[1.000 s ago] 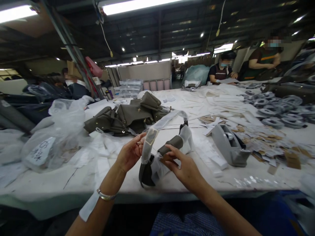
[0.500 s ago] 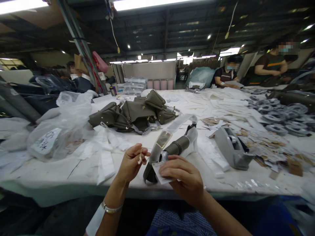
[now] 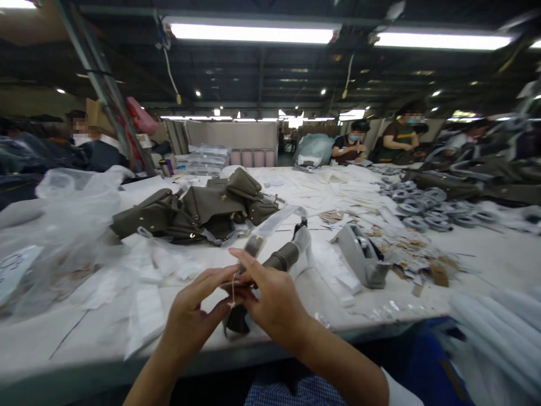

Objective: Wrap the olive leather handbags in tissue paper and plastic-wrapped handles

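My left hand [image 3: 192, 310] and my right hand [image 3: 276, 299] meet at the table's front edge. A thin pale string [image 3: 233, 288] hangs between the left fingers, which are pinched together. My right hand's fingers close on a small tag [image 3: 228, 286], seen edge-on and mostly hidden behind them. Directly behind the hands lies an olive bag [image 3: 281, 257], rolled narrow and partly wrapped in clear film. Its strap [image 3: 276, 220], covered in translucent wrapping, stretches away over the table. Part of the bag is hidden by my right hand.
Olive bags [image 3: 198, 208] are heaped behind my hands. To the right stand a grey tape dispenser [image 3: 359, 256], scattered card tags [image 3: 422, 254] and grey rings [image 3: 422, 203]. A clear plastic bag [image 3: 80, 220] lies left. Co-workers [image 3: 349, 146] are across the table.
My hands have come together, bringing the string in the left hand to the tag in the right. The view has turned to the right and tilted up slightly.
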Action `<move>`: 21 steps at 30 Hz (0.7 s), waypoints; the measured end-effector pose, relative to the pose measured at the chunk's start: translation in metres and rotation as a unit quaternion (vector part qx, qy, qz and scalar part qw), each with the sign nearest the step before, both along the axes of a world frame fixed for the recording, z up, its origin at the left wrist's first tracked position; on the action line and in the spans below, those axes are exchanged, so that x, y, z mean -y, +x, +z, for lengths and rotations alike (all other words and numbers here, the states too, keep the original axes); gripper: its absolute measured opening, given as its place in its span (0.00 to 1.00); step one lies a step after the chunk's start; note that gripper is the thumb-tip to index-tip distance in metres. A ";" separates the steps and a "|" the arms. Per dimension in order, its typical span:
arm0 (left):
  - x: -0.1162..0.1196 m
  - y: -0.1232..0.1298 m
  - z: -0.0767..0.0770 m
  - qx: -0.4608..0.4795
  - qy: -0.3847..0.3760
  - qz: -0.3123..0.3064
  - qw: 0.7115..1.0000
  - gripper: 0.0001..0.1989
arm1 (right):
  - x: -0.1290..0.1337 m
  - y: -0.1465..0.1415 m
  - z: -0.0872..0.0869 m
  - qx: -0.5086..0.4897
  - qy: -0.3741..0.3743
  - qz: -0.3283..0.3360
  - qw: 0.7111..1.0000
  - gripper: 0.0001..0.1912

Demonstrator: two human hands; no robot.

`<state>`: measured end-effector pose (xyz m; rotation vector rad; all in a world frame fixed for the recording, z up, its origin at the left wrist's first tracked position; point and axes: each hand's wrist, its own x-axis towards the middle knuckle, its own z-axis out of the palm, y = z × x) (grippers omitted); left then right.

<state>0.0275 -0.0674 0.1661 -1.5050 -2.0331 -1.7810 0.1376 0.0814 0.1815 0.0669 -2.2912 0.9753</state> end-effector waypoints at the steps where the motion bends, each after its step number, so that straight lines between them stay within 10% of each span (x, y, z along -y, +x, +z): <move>1: 0.000 0.001 0.002 -0.058 0.003 0.018 0.998 0.22 | -0.001 0.001 0.001 0.008 -0.025 0.021 0.999 0.39; 8: 0.007 0.003 -0.006 -0.353 0.034 0.053 0.933 0.21 | -0.003 0.017 0.001 0.044 -0.271 0.154 0.949 0.33; 12: 0.006 0.011 -0.022 -0.205 0.061 0.153 0.965 0.21 | -0.002 0.014 -0.012 0.000 -0.487 0.150 0.860 0.25; 17: -0.001 0.015 -0.034 0.226 0.155 0.196 0.941 0.22 | -0.004 0.013 -0.024 -0.010 -0.358 0.049 0.932 0.10; 21: 0.003 0.019 -0.038 0.238 0.165 0.152 0.945 0.23 | -0.006 0.011 -0.025 -0.020 -0.238 0.002 0.971 0.08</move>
